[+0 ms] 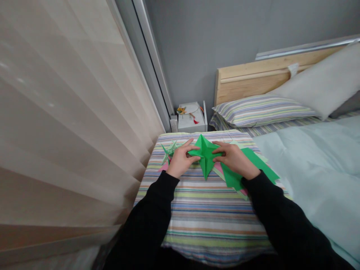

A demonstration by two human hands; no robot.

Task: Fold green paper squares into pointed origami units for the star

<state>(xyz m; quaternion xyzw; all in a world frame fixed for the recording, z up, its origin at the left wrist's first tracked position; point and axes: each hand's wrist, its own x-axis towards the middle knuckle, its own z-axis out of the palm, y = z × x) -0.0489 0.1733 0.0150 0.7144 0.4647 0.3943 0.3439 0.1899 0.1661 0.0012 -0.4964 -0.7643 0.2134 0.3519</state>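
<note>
Currently holding green folded paper [206,157] by opposite side points, in the clamped grip of left hand [182,159] and right hand [233,158], right of and below the frame's centre, over striped cloth [216,217].

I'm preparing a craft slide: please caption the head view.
The left hand and right hand pinch a folded green paper over a striped cloth, green and pink sheets nearby.

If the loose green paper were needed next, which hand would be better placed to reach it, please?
Probably the right hand: it appears over the loose green paper, while the left hand is across the folded paper both hold.
</note>
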